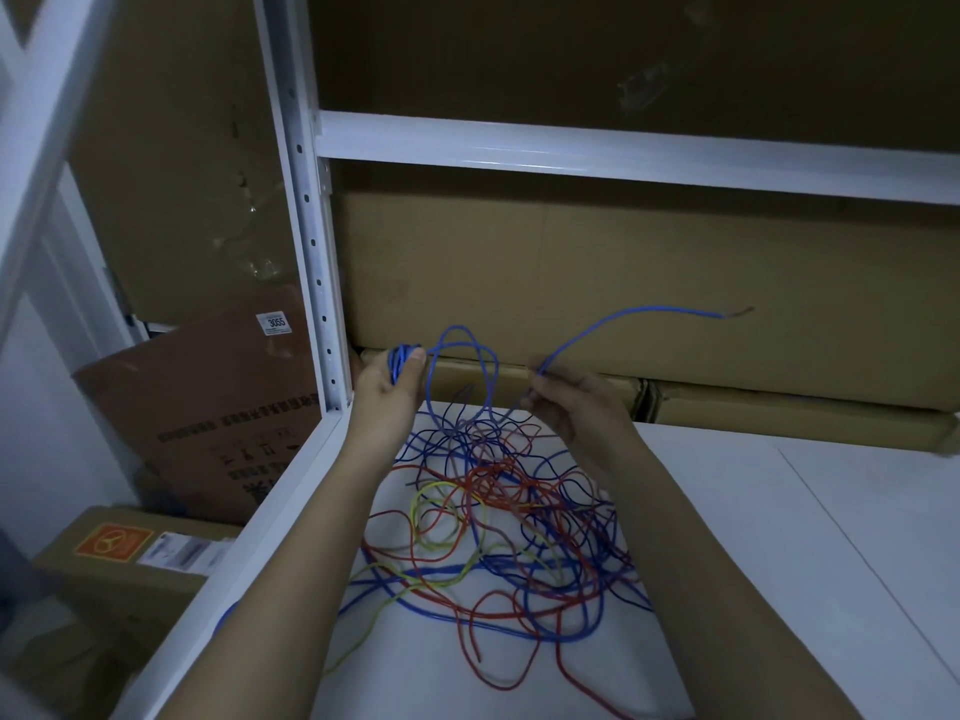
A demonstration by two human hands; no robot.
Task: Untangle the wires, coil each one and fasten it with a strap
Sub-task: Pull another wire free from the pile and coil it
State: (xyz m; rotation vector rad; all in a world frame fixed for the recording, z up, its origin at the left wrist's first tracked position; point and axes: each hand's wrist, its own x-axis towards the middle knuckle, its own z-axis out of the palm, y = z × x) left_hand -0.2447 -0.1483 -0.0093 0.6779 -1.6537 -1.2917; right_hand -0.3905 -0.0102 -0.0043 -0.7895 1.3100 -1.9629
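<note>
Gripping a small blue coil (401, 362) at centre frame, your left hand (387, 389) curls its fingers round it. Your right hand (569, 402) pinches the same blue wire (613, 322), whose bare end arcs toward the upper right. The tangled wires (498, 517) lie below on the white shelf (779, 537).

Blue coil (401, 362), red-blue-yellow wire tangle (498, 522), white shelf (779, 537), brown boxes (597, 283)
</note>
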